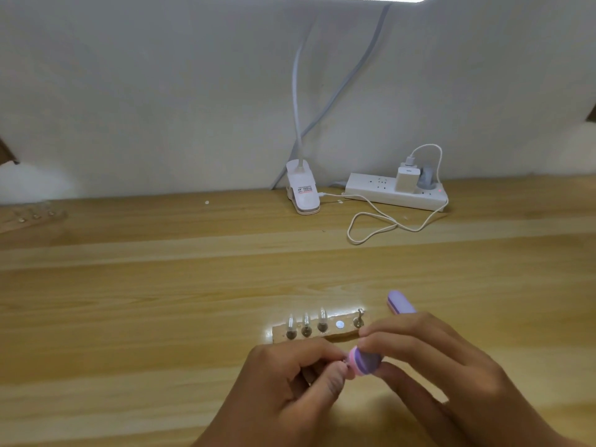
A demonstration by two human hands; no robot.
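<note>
You held the purple pen [367, 361] just above the table [161, 301], close to its near edge. Your right hand [429, 359] curled round the pen's body so the pink tip faced left. Your left hand [290, 382] had a tight pinching grip on the small bit [345, 362] at that tip, probably to seat or pull it. The bit block [322, 333] lay just beyond your fingers, within easy reach, and one slot looked bare. The cap [401, 303] lay behind your right hand.
</note>
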